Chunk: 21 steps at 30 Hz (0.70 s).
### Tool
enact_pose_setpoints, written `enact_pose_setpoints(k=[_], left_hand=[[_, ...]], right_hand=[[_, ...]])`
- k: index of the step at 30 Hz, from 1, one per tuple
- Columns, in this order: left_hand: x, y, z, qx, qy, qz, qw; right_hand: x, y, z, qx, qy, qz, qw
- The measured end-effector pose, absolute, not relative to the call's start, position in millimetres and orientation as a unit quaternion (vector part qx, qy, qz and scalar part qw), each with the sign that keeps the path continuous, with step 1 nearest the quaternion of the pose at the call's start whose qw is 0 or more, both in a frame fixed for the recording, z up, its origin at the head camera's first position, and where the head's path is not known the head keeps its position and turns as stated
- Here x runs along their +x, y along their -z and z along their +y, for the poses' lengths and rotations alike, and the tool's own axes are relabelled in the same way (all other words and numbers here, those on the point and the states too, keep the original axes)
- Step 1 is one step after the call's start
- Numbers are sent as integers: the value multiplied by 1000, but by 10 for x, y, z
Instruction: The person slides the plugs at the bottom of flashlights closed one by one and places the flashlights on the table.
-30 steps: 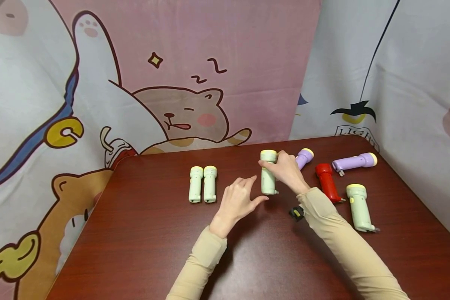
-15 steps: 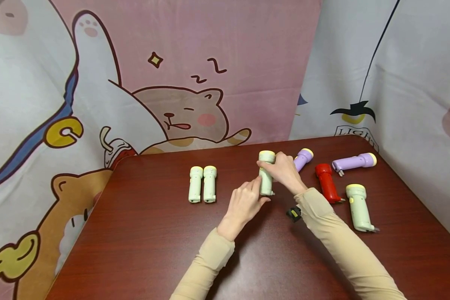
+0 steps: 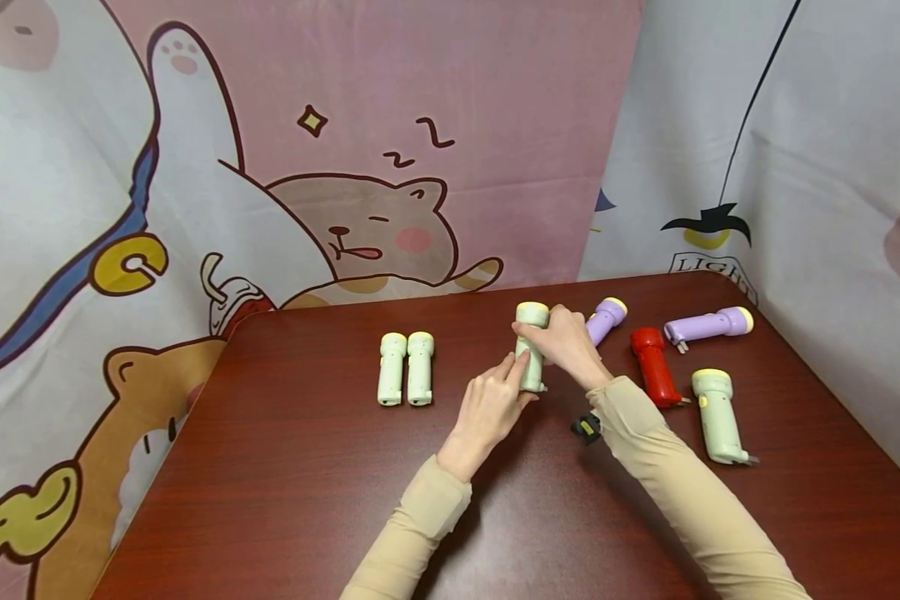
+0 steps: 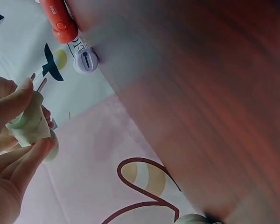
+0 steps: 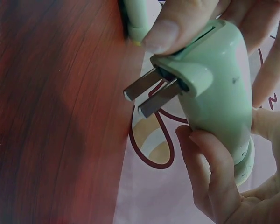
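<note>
We see both hands on one green flashlight [image 3: 531, 354], held up over the far middle part of the tabletop [image 3: 270, 483], yellow-rimmed head toward the cloth wall, plug end toward the person. Right hand [image 3: 568, 343] grasps it around the upper body, thumb across the barrel just below the head. Left hand [image 3: 491, 404] grasps the lower end between fingers and thumb; neither is released. In the right wrist view we get the plug end up close: two metal prongs [image 5: 159, 100] stick out, a thumb pressing right beside them. Left wrist view shows the same flashlight at the edge, partly covered by fingers. To the left, we have two more green flashlights, a first one [image 3: 392, 369] and a second one [image 3: 420, 369], lying parallel, just beside each other. To the right, a purple flashlight [image 3: 605, 321] lies partly hidden behind the right hand; then a red flashlight [image 3: 656, 367] with prongs out, a farther purple flashlight [image 3: 708, 325] lying nearly crosswise, lens end to the right, and another green flashlight [image 3: 720, 421] nearest the person on that side, prongs out too. Both arms wear beige sleeves [image 3: 667, 458]; we note a small black block [image 3: 587, 428] with a yellow patch by the right cuff. Behind everything, a cartoon-print cloth [image 3: 510, 142] hangs.
</note>
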<state>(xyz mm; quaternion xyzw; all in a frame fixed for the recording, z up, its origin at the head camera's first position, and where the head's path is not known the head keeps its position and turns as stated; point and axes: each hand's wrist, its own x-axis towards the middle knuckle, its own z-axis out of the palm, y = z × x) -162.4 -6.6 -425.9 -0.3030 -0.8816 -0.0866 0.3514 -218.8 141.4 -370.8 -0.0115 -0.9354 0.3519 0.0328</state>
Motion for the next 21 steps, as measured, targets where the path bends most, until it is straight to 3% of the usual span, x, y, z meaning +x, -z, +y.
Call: enact_pose_setpoints(k=[21], left_hand=[[-1665,4223,-119,-341,131,-874,319]], right_hand=[[-2200,3718,1378,-21,-344,-938,38]])
